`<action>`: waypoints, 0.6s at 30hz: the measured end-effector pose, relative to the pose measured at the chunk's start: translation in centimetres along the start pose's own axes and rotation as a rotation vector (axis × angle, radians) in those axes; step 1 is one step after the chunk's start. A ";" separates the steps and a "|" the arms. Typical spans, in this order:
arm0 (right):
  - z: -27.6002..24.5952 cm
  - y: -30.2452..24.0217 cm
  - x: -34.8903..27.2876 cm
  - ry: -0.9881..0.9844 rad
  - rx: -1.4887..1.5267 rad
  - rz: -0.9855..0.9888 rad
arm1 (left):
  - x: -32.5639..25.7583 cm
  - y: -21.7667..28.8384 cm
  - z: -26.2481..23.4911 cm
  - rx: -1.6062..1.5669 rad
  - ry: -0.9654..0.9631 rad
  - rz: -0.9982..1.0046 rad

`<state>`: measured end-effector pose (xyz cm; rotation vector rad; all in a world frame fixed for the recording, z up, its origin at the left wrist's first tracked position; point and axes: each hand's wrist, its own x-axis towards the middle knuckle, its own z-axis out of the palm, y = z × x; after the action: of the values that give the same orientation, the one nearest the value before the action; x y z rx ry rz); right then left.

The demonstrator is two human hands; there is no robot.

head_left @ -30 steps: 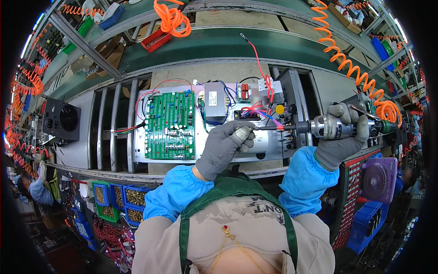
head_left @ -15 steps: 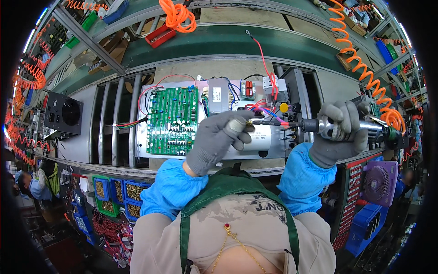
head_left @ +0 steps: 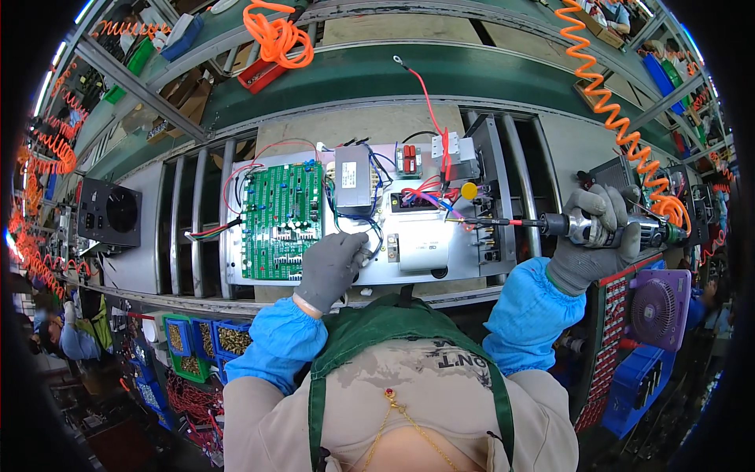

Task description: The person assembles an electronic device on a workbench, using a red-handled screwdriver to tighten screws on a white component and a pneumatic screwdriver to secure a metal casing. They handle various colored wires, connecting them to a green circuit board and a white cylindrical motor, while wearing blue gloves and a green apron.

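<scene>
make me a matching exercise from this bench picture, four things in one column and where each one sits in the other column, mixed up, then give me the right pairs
Things:
1. green circuit board
2. powered screwdriver
3. purple fan
4. orange coiled hose

Places:
A. gripped in the gloved right hand
B. hanging from the upper right down to the tool
C. at the left end of the metal chassis, left of the gloved left hand
D. at the right edge, below the right hand

Pairs: 1-C, 2-A, 3-D, 4-B
</scene>
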<state>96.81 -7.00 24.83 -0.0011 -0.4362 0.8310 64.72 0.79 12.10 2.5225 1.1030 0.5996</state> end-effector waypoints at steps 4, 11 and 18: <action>-0.2 -0.7 0.6 0.003 -0.029 -0.025 | 0.6 0.4 0.1 0.107 -0.114 -0.041; -1.5 -3.6 1.7 0.020 0.069 -0.071 | 9.4 4.0 -7.4 -0.149 0.011 0.000; -3.4 -4.9 3.2 0.040 0.104 -0.118 | 22.4 4.3 -0.7 -0.009 -0.680 0.000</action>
<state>103.49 -7.46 23.76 0.1033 -0.3515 0.7350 80.78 14.86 20.14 2.4134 0.8275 -0.2543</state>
